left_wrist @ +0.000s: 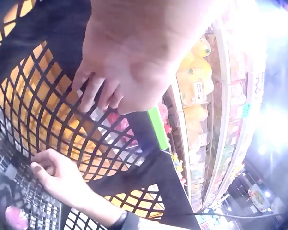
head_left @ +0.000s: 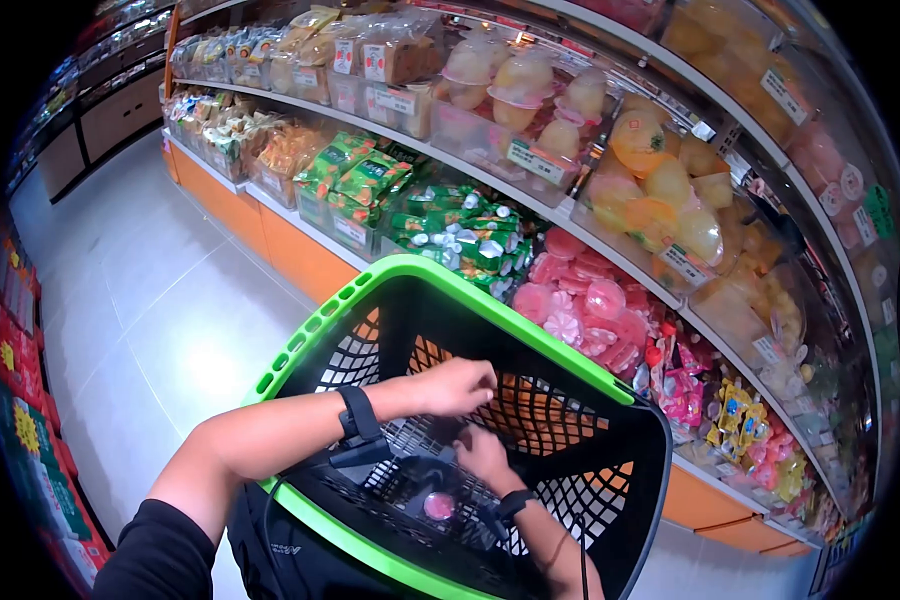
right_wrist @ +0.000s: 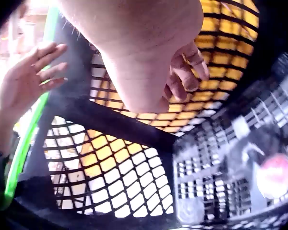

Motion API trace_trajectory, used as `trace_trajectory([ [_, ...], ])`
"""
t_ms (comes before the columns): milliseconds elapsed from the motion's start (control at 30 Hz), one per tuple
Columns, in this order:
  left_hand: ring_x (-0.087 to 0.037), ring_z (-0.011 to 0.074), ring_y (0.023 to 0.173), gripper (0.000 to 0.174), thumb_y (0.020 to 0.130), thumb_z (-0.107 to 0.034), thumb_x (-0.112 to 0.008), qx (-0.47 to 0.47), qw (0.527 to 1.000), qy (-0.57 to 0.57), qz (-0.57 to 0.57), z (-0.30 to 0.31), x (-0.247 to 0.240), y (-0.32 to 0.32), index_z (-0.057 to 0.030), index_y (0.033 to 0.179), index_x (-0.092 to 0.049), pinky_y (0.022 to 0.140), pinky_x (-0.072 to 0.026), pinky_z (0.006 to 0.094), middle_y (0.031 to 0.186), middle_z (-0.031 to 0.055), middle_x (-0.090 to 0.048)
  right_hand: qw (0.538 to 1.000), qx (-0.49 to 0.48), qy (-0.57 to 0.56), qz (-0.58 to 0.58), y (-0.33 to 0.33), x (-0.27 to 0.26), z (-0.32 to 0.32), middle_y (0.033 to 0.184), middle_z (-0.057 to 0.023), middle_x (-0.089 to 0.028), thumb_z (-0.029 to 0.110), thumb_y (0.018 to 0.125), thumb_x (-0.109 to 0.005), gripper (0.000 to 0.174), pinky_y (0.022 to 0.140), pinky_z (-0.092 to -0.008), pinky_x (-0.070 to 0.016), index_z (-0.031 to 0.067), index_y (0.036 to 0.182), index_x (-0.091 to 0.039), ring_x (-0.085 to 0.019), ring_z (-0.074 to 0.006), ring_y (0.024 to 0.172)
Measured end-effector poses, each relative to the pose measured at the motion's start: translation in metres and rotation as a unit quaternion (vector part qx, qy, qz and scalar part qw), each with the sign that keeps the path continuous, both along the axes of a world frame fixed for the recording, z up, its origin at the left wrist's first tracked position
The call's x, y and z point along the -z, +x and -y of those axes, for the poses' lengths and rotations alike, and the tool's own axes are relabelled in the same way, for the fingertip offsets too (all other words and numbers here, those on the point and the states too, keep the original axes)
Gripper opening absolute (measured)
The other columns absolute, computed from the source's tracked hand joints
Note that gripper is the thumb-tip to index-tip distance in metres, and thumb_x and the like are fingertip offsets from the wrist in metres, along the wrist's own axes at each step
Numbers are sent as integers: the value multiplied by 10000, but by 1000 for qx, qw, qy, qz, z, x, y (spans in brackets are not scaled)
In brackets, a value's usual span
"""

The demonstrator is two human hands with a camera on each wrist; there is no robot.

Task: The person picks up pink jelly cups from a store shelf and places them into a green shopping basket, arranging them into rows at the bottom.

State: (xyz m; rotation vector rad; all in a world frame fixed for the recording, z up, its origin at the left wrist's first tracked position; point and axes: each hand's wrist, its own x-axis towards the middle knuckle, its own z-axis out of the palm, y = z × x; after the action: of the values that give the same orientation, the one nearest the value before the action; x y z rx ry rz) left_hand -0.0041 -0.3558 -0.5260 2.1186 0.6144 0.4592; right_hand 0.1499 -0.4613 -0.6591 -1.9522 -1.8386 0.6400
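A round pink packet (head_left: 439, 505) is seen on the floor of the green-rimmed black basket (head_left: 410, 264). Just above, the left hand (head_left: 457, 386) is held with fingers spread, the right hand (head_left: 483, 455) with fingers loosely curled, nothing gripped.

The basket (head_left: 530, 330) in front of me is black plastic mesh with a bright green rim, slotted along its left edge. It stands upright with its mouth open towards me. Its walls are a wide diamond lattice and its floor is a finer grid. On that floor, close to the wall nearest me and roughly mid-width, lies one small round pink thing (head_left: 438, 505), resting flat. It looks glossy with a paler top, perhaps a sealed jelly cup, though my wrist views blur it too much to be sure.
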Motion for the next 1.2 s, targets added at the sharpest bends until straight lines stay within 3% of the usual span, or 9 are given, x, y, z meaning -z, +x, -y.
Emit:
trace_trajectory([
  [133, -630, 167, 738, 170, 884, -137, -584, -44, 981, 72, 174, -15, -15, 8, 1, 982, -568, 664, -501, 306, 831, 115, -647, 976, -151, 158, 26, 9, -118, -13, 652, -104, -619, 218, 769, -647, 164, 587, -385, -487, 58, 798, -628, -612, -287, 604],
  [300, -613, 183, 734, 202, 859, -143, -591, -101, 977, 109, 151, -20, -54, 20, -2, 1004, -589, 682, -492, 322, 840, 112, -639, 917, 198, 346, -11, 44, -208, -27, 661, -133, -616, 261, 826, -615, 240, 621, -386, -484, 23, 799, -622, -615, -304, 639],
  [333, -622, 204, 751, 210, 854, -143, -589, -92, 968, 152, 176, -26, -53, 31, -2, 1010, -589, 699, -495, 335, 850, 122, -642, 897, 258, 348, -86, 59, -209, -37, 666, -133, -622, 270, 832, -617, 255, 625, -378, -483, 16, 814, -631, -616, -292, 632],
  [533, -600, 394, 923, 298, 795, -81, -524, -100, 963, 223, 112, -57, -58, 109, 26, 1069, -571, 809, -481, 435, 987, 248, -618, 941, 303, 102, 109, 88, -194, -72, 910, -229, -663, 576, 710, -611, 625, 841, -439, -479, -9, 925, -659, -637, -369, 925],
  [800, -589, 399, 977, 395, 768, -223, -554, -84, 982, 158, -60, -72, -35, 144, -11, 1100, -577, 847, -465, 429, 1057, 259, -602, 948, 303, 54, 83, 93, -201, -71, 991, -215, -658, 627, 696, -599, 674, 850, -421, -466, 21, 985, -651, -621, -352, 989],
  [933, -609, 377, 949, 321, 811, -143, -535, -64, 985, 152, 50, -68, -41, 134, -9, 1099, -578, 835, -477, 399, 1030, 239, -614, 933, 319, 164, -39, 94, -201, -62, 836, -162, -675, 552, 638, -707, 630, 779, -366, -483, 3, 939, -634, -657, -288, 830],
  [967, -636, 316, 919, 293, 840, -112, -534, -75, 977, 180, 91, -65, -40, 133, 6, 1107, -563, 810, -490, 371, 980, 206, -637, 924, 300, 223, -73, 104, -188, -67, 763, -108, -656, 436, 665, -757, 511, 666, -306, -488, 4, 893, -608, -636, -192, 710],
  [1100, -630, 172, 900, 293, 897, -149, -546, -55, 970, 63, 229, -43, -46, 128, 12, 1140, -525, 793, -497, 307, 981, 108, -632, 890, 216, 307, -260, 125, -163, -64, 743, -48, -616, 224, 740, -755, 311, 538, -210, -423, 8, 866, -570, -557, -76, 619],
  [1200, -624, 166, 907, 301, 931, -226, -548, -35, 959, -91, 265, -16, -52, 119, -12, 1141, -526, 815, -494, 300, 989, 75, -614, 857, 200, 325, -346, 98, -181, -27, 758, -40, -602, 148, 756, -745, 256, 542, -192, -406, 8, 862, -558, -530, -44, 632],
])
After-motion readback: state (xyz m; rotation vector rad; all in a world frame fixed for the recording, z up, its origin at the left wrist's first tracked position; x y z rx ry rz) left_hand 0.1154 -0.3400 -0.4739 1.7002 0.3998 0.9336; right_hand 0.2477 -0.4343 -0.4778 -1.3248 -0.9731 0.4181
